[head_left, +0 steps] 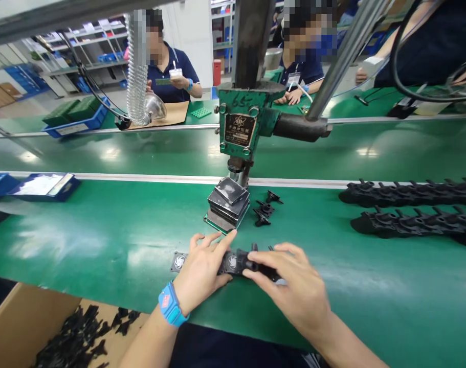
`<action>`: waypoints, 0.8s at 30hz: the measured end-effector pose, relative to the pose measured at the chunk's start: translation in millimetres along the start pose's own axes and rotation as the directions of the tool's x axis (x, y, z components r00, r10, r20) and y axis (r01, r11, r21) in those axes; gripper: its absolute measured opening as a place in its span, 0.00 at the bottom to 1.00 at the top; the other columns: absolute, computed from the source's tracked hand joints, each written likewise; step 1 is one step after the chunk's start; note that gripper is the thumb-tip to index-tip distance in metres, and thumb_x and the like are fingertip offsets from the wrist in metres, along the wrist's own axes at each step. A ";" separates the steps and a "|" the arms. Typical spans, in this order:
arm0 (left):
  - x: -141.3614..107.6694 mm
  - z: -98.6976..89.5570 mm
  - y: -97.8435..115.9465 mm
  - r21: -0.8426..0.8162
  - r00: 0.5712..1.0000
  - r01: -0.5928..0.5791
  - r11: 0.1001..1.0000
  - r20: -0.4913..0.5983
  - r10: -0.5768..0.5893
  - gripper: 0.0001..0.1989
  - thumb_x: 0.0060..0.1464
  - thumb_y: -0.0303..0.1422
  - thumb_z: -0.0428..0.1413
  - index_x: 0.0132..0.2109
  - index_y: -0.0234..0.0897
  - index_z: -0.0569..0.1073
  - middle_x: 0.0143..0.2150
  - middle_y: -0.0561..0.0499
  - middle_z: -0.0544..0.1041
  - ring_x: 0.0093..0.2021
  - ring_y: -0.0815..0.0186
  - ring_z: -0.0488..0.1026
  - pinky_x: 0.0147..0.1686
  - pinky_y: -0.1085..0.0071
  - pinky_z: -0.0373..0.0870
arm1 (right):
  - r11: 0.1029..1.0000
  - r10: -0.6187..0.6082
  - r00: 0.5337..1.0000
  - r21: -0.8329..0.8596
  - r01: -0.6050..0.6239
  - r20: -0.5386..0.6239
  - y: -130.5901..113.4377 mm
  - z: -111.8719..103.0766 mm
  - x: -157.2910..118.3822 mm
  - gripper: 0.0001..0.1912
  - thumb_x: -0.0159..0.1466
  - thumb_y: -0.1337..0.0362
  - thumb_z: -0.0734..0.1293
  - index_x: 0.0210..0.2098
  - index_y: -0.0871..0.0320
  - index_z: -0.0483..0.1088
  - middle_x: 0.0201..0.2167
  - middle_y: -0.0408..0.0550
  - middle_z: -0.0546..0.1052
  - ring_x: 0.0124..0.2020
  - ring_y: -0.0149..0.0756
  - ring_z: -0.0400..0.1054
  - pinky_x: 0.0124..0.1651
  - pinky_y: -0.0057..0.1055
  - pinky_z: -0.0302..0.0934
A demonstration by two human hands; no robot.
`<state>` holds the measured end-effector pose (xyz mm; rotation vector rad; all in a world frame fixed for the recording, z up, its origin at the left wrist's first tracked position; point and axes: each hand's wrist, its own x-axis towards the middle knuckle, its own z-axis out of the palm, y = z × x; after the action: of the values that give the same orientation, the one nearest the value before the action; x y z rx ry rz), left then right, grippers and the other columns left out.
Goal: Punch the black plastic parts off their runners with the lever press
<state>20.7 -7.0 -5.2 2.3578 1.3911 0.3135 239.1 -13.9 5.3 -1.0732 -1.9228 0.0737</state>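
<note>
A row of black square parts with white swirl emblems (178, 262) lies on the green bench. My left hand (202, 263) rests over this row, fingers spread toward the far side and thumb at the near side, covering several parts. Between the thumb and fingers of my right hand (297, 283) is a black plastic piece with a round stem (247, 260), at the row's right part. More black pieces lie partly hidden behind that hand. Just beyond my left fingertips stands a stack of finned metal blocks (228, 202) on a green-edged base, beneath the press head.
A green hand press (240, 122) with a long lever (346, 56) rises ahead. Loose black pieces (266, 208) lie beside the stack. Two rows of black parts (413, 222) stand at right, blue trays (44, 186) at left. A carton (37, 322) holds black pieces. Co-workers sit opposite.
</note>
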 end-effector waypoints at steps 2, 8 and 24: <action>1.5 2.5 -0.2 -0.021 1.000 0.004 1.000 -0.008 -0.004 0.51 0.49 0.25 0.64 0.71 0.44 0.42 0.52 0.46 0.78 0.63 0.50 0.63 0.58 0.48 0.50 | 0.995 -0.084 0.996 0.065 0.081 0.043 -9.8 16.7 -3.3 0.03 0.66 0.66 0.68 0.40 0.55 0.71 0.33 0.38 0.80 0.32 0.26 0.74 0.52 0.32 0.59; 2.8 5.4 0.6 -0.048 1.000 0.011 0.999 -0.018 -0.012 0.52 0.49 0.23 0.62 0.71 0.43 0.39 0.51 0.47 0.79 0.59 0.52 0.67 0.56 0.51 0.52 | 0.991 -0.093 0.979 0.116 0.073 0.182 -5.8 40.7 -9.7 0.05 0.68 0.69 0.64 0.39 0.55 0.72 0.34 0.37 0.80 0.34 0.26 0.75 0.58 0.36 0.53; 5.3 8.1 0.5 -0.019 0.998 0.031 0.999 -0.052 -0.032 0.55 0.50 0.25 0.63 0.71 0.41 0.32 0.48 0.48 0.79 0.51 0.53 0.70 0.54 0.52 0.55 | 0.995 -0.073 0.972 0.081 0.056 0.222 -6.7 40.3 -1.9 0.03 0.67 0.68 0.65 0.39 0.55 0.72 0.32 0.37 0.80 0.29 0.27 0.73 0.61 0.39 0.54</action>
<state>26.8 -4.4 -12.3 2.3258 1.4420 0.3807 205.7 -5.4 -16.7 -0.9859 -2.1389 0.2381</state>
